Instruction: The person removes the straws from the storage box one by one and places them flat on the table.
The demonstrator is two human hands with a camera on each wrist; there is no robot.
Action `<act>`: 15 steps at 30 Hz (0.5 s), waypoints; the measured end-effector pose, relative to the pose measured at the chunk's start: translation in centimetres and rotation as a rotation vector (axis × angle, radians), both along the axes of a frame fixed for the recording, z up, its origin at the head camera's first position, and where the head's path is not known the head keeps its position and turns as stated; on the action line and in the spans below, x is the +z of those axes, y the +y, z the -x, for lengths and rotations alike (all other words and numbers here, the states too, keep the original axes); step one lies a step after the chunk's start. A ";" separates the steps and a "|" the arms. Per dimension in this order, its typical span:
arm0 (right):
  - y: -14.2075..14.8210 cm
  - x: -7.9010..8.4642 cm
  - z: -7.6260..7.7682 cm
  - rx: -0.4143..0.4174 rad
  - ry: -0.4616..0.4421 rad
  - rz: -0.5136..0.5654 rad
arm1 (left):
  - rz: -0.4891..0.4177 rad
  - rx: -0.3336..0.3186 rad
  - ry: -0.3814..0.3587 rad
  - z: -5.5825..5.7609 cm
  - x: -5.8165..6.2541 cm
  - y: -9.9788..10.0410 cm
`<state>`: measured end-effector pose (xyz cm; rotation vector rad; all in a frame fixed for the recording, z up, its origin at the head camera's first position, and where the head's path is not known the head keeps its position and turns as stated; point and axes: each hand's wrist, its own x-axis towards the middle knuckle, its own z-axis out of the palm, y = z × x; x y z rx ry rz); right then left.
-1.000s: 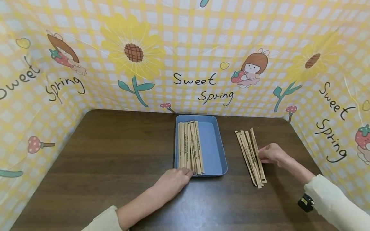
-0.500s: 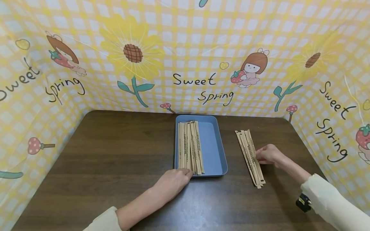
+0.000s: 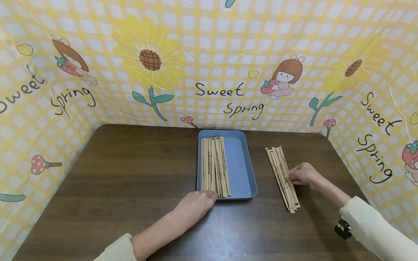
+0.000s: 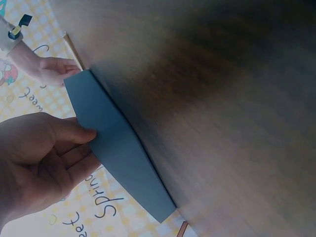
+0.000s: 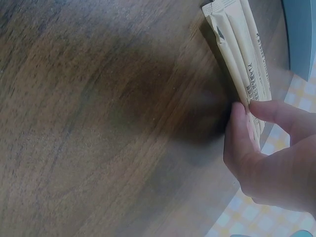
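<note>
A blue rectangular tray (image 3: 240, 163) stands on the table, with several long, slim brown-paper packets (image 3: 213, 166) lined up along its left side. My left hand (image 3: 197, 204) grips the tray's near left rim; in the left wrist view the thumb lies against the outer tray wall (image 4: 116, 138) and the fingers are partly hidden behind it. To the right of the tray lies a slanted bundle of similar printed packets (image 3: 282, 177). At that bundle's right side, my right hand (image 3: 305, 174) pinches the outermost paper packet (image 5: 239, 59) between thumb and fingers. What the packets contain is hidden.
A dark wooden table (image 3: 130, 174) carries everything. Yellow checked cloth (image 3: 209, 65) rises as a wall behind the table and along both sides. The tray's far end is close to the back cloth. A small black device (image 3: 343, 229) hangs at the right sleeve.
My right hand has shifted slightly left, bringing the separate outer packet flush against the bundle. Over the last half second hardly anything moves. My left hand and the tray stay put.
</note>
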<state>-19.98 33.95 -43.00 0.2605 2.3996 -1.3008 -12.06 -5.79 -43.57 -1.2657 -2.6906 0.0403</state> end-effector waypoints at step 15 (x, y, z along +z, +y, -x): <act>0.1 0.4 0.1 -0.007 -0.020 -0.021 | -0.009 -0.006 0.032 0.0 -0.2 0.0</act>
